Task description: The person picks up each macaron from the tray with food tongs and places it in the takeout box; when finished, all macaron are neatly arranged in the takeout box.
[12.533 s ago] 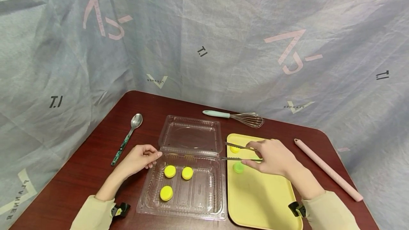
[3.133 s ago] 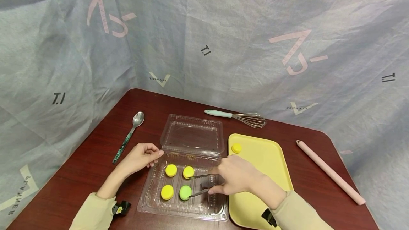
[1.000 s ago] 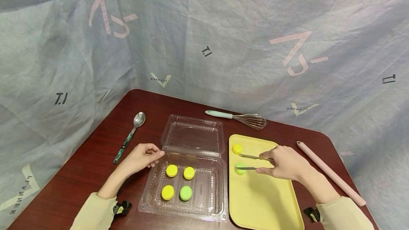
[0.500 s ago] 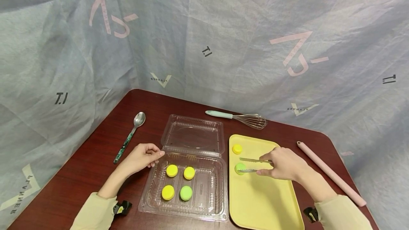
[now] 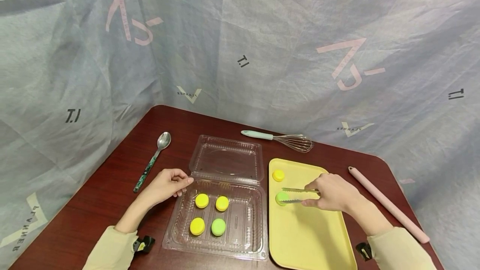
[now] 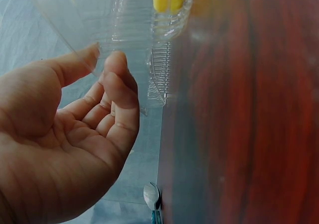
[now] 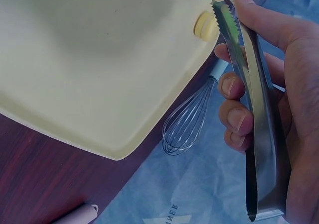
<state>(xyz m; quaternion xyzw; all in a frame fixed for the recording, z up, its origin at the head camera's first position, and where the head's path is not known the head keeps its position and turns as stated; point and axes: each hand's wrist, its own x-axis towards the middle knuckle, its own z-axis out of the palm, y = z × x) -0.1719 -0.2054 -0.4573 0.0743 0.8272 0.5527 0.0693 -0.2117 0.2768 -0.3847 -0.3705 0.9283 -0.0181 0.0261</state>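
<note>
My left hand (image 5: 168,184) pinches the left rim of a clear plastic clamshell container (image 5: 215,254), near its hinge. In the left wrist view the thumb and index finger meet at that edge. Three yellow macarons and a green macaron (image 5: 218,227) sit inside. Over the yellow tray (image 5: 311,241), my right hand (image 5: 333,193) grips metal tongs (image 7: 266,149) with serrated tips apart. One tong arm overlaps the green macaron (image 5: 280,197) on the tray; the other is on its far side. Whether they touch it, I cannot tell. Behind it lies a yellow macaron (image 5: 278,175).
The container's lid (image 5: 225,159) lies folded back. A whisk (image 5: 277,136) is at the table's far side, a spoon (image 5: 153,161) at the left, and a pink stick (image 5: 388,203) right of the tray. A grey cloth (image 5: 240,45) hangs behind the table.
Since the oldest frame, a green macaron has gone from the tray into the container by the tongs. The tongs returned over the tray, lately shifting slightly nearer me. My left hand stayed put.
</note>
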